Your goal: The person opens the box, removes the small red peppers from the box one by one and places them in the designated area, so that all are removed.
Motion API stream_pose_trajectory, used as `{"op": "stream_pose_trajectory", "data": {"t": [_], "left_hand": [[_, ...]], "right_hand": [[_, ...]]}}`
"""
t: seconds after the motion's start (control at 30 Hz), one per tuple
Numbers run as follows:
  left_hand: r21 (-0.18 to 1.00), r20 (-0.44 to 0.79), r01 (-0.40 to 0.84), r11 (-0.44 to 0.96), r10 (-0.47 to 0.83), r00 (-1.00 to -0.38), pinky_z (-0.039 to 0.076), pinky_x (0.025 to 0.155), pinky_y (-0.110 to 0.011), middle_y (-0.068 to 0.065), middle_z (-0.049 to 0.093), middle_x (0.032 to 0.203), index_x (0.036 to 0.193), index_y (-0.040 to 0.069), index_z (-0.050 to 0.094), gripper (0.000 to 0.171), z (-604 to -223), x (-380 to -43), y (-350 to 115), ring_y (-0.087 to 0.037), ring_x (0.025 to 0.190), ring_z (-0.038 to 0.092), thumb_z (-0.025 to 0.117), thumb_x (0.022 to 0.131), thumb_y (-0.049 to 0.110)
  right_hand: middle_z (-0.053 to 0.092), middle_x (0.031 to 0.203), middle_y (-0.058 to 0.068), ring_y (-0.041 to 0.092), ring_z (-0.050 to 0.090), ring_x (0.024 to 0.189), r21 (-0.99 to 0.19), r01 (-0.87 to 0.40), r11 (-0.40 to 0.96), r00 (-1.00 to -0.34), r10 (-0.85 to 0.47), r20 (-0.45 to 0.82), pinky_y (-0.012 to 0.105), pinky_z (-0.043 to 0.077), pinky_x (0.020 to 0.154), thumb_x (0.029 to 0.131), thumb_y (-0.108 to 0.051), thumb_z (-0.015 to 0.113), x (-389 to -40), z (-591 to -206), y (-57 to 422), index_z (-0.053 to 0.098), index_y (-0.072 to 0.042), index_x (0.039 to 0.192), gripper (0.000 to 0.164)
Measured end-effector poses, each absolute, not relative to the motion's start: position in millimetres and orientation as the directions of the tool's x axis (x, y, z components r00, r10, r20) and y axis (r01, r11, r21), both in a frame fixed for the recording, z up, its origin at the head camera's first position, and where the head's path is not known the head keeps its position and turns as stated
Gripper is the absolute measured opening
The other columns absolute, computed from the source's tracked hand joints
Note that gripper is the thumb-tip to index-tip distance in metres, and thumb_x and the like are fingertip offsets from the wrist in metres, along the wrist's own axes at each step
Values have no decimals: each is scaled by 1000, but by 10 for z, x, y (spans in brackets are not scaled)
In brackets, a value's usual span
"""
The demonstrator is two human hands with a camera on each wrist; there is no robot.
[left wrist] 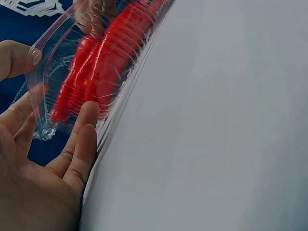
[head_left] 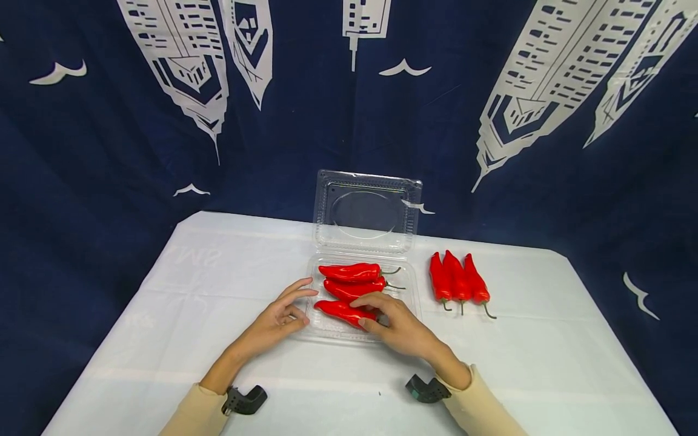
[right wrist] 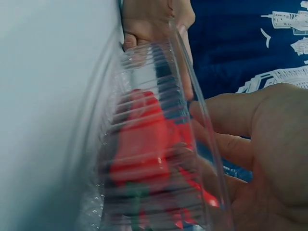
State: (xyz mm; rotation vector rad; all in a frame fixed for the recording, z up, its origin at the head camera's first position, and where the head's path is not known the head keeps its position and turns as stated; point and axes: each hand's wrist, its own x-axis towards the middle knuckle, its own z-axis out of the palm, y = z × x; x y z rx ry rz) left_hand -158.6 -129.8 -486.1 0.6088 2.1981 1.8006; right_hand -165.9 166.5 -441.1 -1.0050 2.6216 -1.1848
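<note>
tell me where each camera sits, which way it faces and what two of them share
Head: worn on the head, faces forward and down at the white table, clear container and red peppers; left hand, right hand and sleeves show.
Left wrist: on the left wrist, faces past the left hand's fingers to the container's side.
Right wrist: on the right wrist, faces through the container's wall, partly blurred; the right hand shows at right, the left at top.
Shared: head and right wrist both show both hands, container and peppers.

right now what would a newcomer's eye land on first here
Likely the three bright red peppers in the open clear container, the right hand gripping the nearest one. Next, three more peppers lie on the white table, to the container's right.
</note>
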Motion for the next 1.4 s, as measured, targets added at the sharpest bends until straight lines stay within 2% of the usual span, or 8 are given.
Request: {"op": "stream_pose_trajectory", "data": {"t": [0.2,0.43,0.67,0.83,1.17,1.4], "left_hand": [[975,84,168,148,457,-885,55,82,-24,5,20,166,148,16,48,54,-4872,-1585,-1300,-29,102,65,65,97,11],[972,94,181,151,456,-885,55,82,-25,5,20,165,147,17,49,53,-4863,-1577,-1309,-30,103,66,65,97,12],[971,96,183,152,456,-885,56,82,-24,5,20,166,147,16,48,53,-4866,-1568,-1306,-30,103,66,65,97,14],[971,92,180,155,453,-887,55,81,-24,6,21,166,148,16,48,53,-4871,-1567,-1301,-30,102,66,65,97,13],[971,99,185,149,455,-885,55,81,-24,5,21,166,147,17,49,54,-4872,-1567,-1293,-33,103,65,65,97,8],[971,95,183,154,450,-888,55,80,-24,5,21,165,147,18,49,54,-4868,-1569,-1288,-32,102,66,65,96,8]], "right_hand": [[65,129,-2,18,59,119,-685,-524,505,-782,-604,152,39,49,101,94,-15,70,-1650,-4452,1627,66,-14,127,34],[65,130,-1,19,59,122,-701,-515,493,-773,-621,132,42,48,104,94,-13,68,-1661,-4457,1614,65,-13,129,35],[65,131,3,22,61,119,-743,-490,456,-748,-657,90,37,52,100,95,-6,62,-1680,-4481,1605,62,-10,131,37],[63,133,3,23,60,119,-748,-479,460,-754,-652,81,38,53,98,94,-5,62,-1675,-4498,1610,61,-12,134,40],[65,130,3,22,61,116,-775,-440,454,-773,-630,70,33,54,95,94,-12,68,-1682,-4506,1597,63,-14,132,38],[67,126,2,22,63,113,-799,-437,413,-768,-634,93,35,55,93,94,-20,71,-1698,-4520,1596,64,-14,131,38]]}}
